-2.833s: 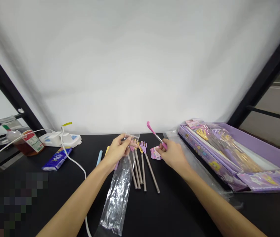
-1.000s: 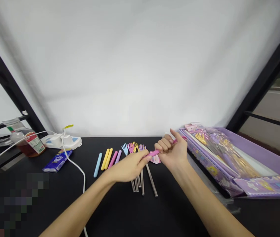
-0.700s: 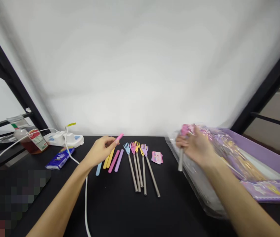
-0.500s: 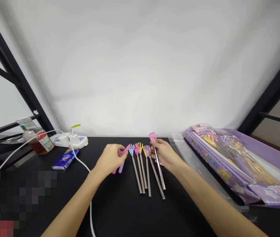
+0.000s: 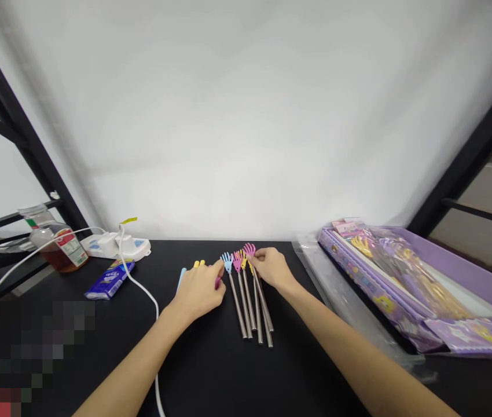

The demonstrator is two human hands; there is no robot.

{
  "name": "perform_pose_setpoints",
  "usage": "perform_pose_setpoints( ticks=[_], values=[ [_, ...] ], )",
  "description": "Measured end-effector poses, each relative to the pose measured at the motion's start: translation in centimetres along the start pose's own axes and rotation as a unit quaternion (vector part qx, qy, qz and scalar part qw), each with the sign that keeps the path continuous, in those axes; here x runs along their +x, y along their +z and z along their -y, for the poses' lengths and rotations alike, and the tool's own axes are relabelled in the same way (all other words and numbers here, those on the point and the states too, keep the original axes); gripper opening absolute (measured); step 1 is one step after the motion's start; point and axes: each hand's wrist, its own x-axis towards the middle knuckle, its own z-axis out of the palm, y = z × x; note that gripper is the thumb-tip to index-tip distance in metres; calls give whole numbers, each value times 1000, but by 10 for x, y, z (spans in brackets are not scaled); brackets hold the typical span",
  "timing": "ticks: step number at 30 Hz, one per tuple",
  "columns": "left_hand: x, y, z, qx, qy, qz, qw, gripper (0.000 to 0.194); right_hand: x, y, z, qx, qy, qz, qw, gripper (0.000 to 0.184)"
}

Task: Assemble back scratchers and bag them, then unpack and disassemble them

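Several back scratchers [image 5: 237, 295] with coloured hand-shaped heads and metal rods lie side by side on the black desk. At the right of the row, my right hand [image 5: 272, 266] pinches the neck of a pink back scratcher [image 5: 249, 249]; its rod overlaps the others. My left hand [image 5: 200, 289] is closed, fingers curled over a pink plastic handle [image 5: 218, 282], left of the light blue head [image 5: 227, 262]. The ends of a light blue handle [image 5: 181, 278] and yellow handles [image 5: 196, 264] show behind this hand, which hides the rest.
A purple display box [image 5: 376, 286] with wrapped back scratchers stands at right, clear plastic film [image 5: 337, 295] beside it. To the left are a blue packet [image 5: 110, 280], a white power strip [image 5: 135, 249], a bottle [image 5: 61, 246] and a white cable [image 5: 153, 298] crossing the desk.
My right hand has moved left, bringing the pink back scratcher against the row. My left hand has turned over the handles, and blue and yellow handle ends now show behind it.
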Motion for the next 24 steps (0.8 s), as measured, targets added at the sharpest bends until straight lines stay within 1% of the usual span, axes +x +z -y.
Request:
perform_pose_setpoints(
  ticks=[2, 3, 5, 7, 8, 11, 15, 18, 20, 22, 24],
  values=[
    [-1, 0, -1, -9, 4, -13, 1000, 4, -2, 1, 3, -52, -26, -25, 998, 8],
    [-2, -1, -2, -20, 12, -20, 1000, 4, -3, 2, 4, -80, -39, -39, 995, 11],
    [-3, -1, -6, -51, 40, -31, 997, 6, -4, 3, 6, -123, -57, -60, 989, 24],
    [-4, 0, -10, -80, 76, -36, 993, 9, -4, 4, 7, -141, -66, -68, 985, 28],
    [-4, 1, -13, -90, 90, -40, 991, 10, -4, 4, 8, -149, -70, -67, 984, 27],
    [-5, 4, -18, -106, 111, -48, 987, 15, -6, 3, 10, -182, -88, -44, 978, 14],
    [-4, 7, -19, -120, 115, -42, 985, 19, -17, -3, 15, -220, -98, -23, 970, 18],
    [-5, 8, -19, -118, 117, -40, 985, 21, -32, -10, 16, -231, -98, -28, 968, 16],
    [-5, 8, -20, -109, 120, -42, 986, 22, -44, -18, 14, -231, -107, -18, 967, 15],
    [-5, 8, -21, -93, 124, -47, 987, 22, -57, -31, 8, -210, -117, 10, 971, 15],
    [-5, 6, -24, -78, 130, -58, 987, 23, -68, -50, -1, -180, -127, 35, 975, 18]
  ],
)
